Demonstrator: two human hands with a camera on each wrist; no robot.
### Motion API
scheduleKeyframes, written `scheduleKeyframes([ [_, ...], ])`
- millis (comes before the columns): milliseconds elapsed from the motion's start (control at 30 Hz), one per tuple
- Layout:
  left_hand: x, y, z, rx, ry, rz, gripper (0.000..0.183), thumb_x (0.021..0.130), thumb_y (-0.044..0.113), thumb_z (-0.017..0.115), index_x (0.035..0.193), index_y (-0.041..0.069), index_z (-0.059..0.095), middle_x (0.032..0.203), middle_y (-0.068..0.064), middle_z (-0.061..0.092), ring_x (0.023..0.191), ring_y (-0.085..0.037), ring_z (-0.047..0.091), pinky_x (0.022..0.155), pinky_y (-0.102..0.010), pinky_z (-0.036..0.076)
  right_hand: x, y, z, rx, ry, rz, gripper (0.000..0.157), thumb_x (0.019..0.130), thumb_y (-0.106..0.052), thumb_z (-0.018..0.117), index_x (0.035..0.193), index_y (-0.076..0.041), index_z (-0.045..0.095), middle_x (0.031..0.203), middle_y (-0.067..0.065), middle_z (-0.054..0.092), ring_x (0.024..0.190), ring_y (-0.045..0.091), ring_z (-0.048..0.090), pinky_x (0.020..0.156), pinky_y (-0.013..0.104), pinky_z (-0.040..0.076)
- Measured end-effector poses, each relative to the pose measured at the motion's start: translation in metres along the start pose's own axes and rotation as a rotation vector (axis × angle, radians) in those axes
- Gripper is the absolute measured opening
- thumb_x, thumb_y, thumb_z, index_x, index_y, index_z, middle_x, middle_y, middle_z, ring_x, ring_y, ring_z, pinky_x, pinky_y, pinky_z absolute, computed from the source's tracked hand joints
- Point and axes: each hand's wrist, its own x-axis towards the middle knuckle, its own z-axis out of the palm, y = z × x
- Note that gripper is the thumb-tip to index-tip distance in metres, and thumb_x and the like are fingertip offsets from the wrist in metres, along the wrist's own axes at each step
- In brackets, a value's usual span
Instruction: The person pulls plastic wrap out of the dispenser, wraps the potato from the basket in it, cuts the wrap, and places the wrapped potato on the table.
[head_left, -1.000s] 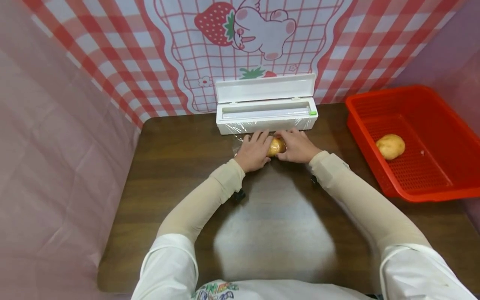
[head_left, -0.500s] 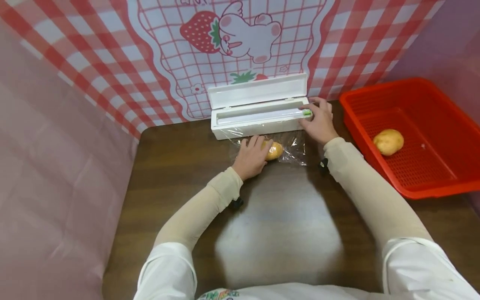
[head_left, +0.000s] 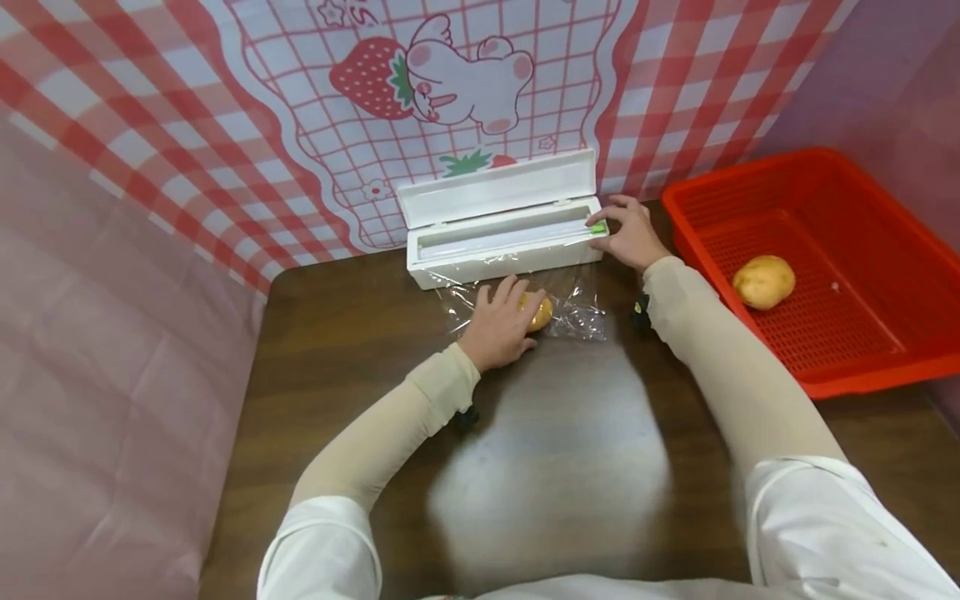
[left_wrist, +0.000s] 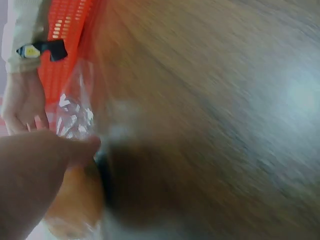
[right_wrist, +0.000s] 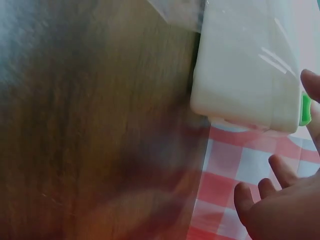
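Note:
My left hand (head_left: 497, 325) holds a potato (head_left: 538, 313) wrapped in clear plastic film, down on the table. In the left wrist view the potato (left_wrist: 75, 202) shows under the thumb. Crinkled cling film (head_left: 577, 317) stretches from it toward a white cling film box (head_left: 491, 268), whose lid stands up. At the box's right end, my right hand (head_left: 632, 237) has thumb and index finger at the green slide cutter (head_left: 597, 227), seeming to pinch it. In the right wrist view the cutter (right_wrist: 305, 109) sits beside these fingertips, while the other fingers are loosely bent.
A red plastic basket (head_left: 847, 387) stands at the right with one unwrapped potato (head_left: 763, 282) inside. A checked strawberry-print cloth (head_left: 465, 92) hangs behind the box. Pink cloth (head_left: 112, 375) borders the brown table (head_left: 337, 317) on the left.
My right hand has left the potato and moved right to the green cutter at the box's end. The left hand has stayed on the potato. The head view has shifted slightly.

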Motion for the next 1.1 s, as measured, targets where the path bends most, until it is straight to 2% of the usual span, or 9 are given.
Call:
scheduleKeyframes([
  [100, 0.012, 0.005, -0.01, -0.041, -0.045, -0.004, 0.085, 0.091, 0.068, 0.057, 0.157, 0.02, 0.034, 0.158, -0.014, 0.034, 0.147, -0.034, 0.026, 0.109, -0.059, 0.032, 0.004, 0.0, -0.001, -0.012, -0.021, -0.013, 0.03, 0.083, -0.01, 0.079, 0.109, 0.002, 0.072, 0.155, 0.025, 0.031, 0.142, 0.047, 0.018, 0.114, 0.064, 0.018],
  [167, 0.025, 0.008, -0.02, -0.073, -0.052, -0.007, 0.079, 0.095, 0.065, 0.053, 0.157, 0.02, 0.036, 0.157, -0.013, 0.035, 0.146, -0.032, 0.028, 0.11, -0.058, 0.033, 0.006, 0.002, -0.001, -0.014, -0.029, -0.015, 0.029, 0.082, -0.009, 0.08, 0.107, 0.002, 0.073, 0.154, 0.025, 0.032, 0.142, 0.048, 0.019, 0.114, 0.063, 0.018],
  [267, 0.056, 0.01, -0.036, -0.103, -0.016, -0.01, 0.058, 0.101, 0.051, 0.051, 0.15, 0.02, 0.046, 0.146, -0.007, 0.047, 0.136, -0.027, 0.039, 0.103, -0.048, 0.04, 0.008, 0.005, 0.001, -0.004, -0.017, -0.021, 0.029, 0.08, -0.008, 0.081, 0.105, 0.004, 0.072, 0.153, 0.026, 0.034, 0.141, 0.049, 0.021, 0.114, 0.063, 0.018],
  [367, 0.092, 0.011, -0.048, -0.075, 0.057, 0.011, 0.038, 0.104, 0.034, 0.052, 0.138, 0.02, 0.059, 0.131, -0.002, 0.055, 0.123, -0.022, 0.048, 0.092, -0.039, 0.046, 0.009, 0.009, 0.005, -0.001, 0.004, -0.047, 0.028, 0.078, -0.005, 0.08, 0.102, 0.006, 0.072, 0.15, 0.029, 0.038, 0.138, 0.05, 0.026, 0.113, 0.062, 0.02],
  [467, 0.119, 0.013, -0.046, 0.006, 0.093, 0.043, 0.031, 0.103, 0.033, 0.056, 0.131, 0.022, 0.064, 0.127, 0.0, 0.059, 0.116, -0.021, 0.053, 0.088, -0.036, 0.05, 0.006, 0.013, 0.011, -0.019, -0.006, -0.084, 0.031, 0.078, 0.0, 0.075, 0.107, 0.01, 0.071, 0.145, 0.032, 0.042, 0.134, 0.052, 0.032, 0.111, 0.062, 0.024],
  [533, 0.131, 0.015, -0.039, 0.036, 0.095, 0.054, 0.03, 0.102, 0.035, 0.059, 0.128, 0.022, 0.067, 0.129, 0.0, 0.06, 0.115, -0.021, 0.055, 0.086, -0.036, 0.052, 0.004, 0.015, 0.015, -0.031, -0.028, -0.106, 0.035, 0.078, 0.002, 0.069, 0.112, 0.011, 0.069, 0.143, 0.033, 0.044, 0.132, 0.051, 0.035, 0.11, 0.06, 0.028],
  [700, 0.146, 0.022, -0.028, 0.04, 0.122, 0.017, 0.026, 0.094, 0.032, 0.069, 0.117, 0.022, 0.074, 0.124, -0.002, 0.063, 0.105, -0.022, 0.059, 0.079, -0.035, 0.056, 0.004, 0.017, 0.018, -0.033, -0.048, -0.145, 0.04, 0.079, 0.005, 0.059, 0.117, 0.013, 0.067, 0.14, 0.034, 0.046, 0.131, 0.049, 0.04, 0.109, 0.058, 0.033],
  [833, 0.154, 0.024, -0.033, 0.021, 0.149, -0.053, 0.024, 0.091, 0.034, 0.073, 0.112, 0.023, 0.076, 0.117, -0.002, 0.064, 0.1, -0.021, 0.06, 0.075, -0.034, 0.057, 0.011, 0.019, 0.01, -0.037, -0.022, -0.17, 0.035, 0.078, 0.007, 0.058, 0.111, 0.013, 0.07, 0.136, 0.033, 0.049, 0.129, 0.047, 0.043, 0.107, 0.058, 0.035],
  [1100, 0.163, 0.017, -0.039, -0.004, 0.147, -0.102, 0.024, 0.098, 0.042, 0.063, 0.114, 0.028, 0.075, 0.112, -0.002, 0.067, 0.101, -0.021, 0.062, 0.079, -0.039, 0.053, 0.019, 0.015, -0.003, -0.061, 0.003, -0.178, 0.028, 0.072, 0.006, 0.07, 0.099, 0.011, 0.073, 0.132, 0.033, 0.053, 0.126, 0.045, 0.045, 0.105, 0.056, 0.038],
])
